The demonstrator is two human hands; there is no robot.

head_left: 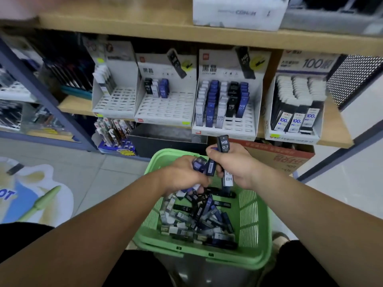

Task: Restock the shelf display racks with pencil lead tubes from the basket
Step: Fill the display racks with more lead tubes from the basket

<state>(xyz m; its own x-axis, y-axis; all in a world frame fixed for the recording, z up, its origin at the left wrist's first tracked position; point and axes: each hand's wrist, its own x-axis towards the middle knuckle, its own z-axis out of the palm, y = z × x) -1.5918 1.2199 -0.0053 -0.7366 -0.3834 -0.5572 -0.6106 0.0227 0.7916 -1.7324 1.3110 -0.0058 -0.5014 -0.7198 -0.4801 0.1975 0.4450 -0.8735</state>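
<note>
Right hand (234, 164) grips black tube (223, 144) marked "HB 0.7", plus others. Left hand (182, 175) clutches blue tubes (199, 162). Both above green basket (263, 214) heaped with loose tubes (199, 216). Shelf rack (238, 126) rows read "HB 0.7"; neighbouring box (310, 64) reads "100".

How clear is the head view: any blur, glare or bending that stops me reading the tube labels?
Head view: the black tube in the right hand is sharp, HB 0.7 legible; the blue tubes in the left hand are softer; the top-left corner is blurred; the upper shelf board bows from wide-angle distortion; light is even, no strong glare.
</note>
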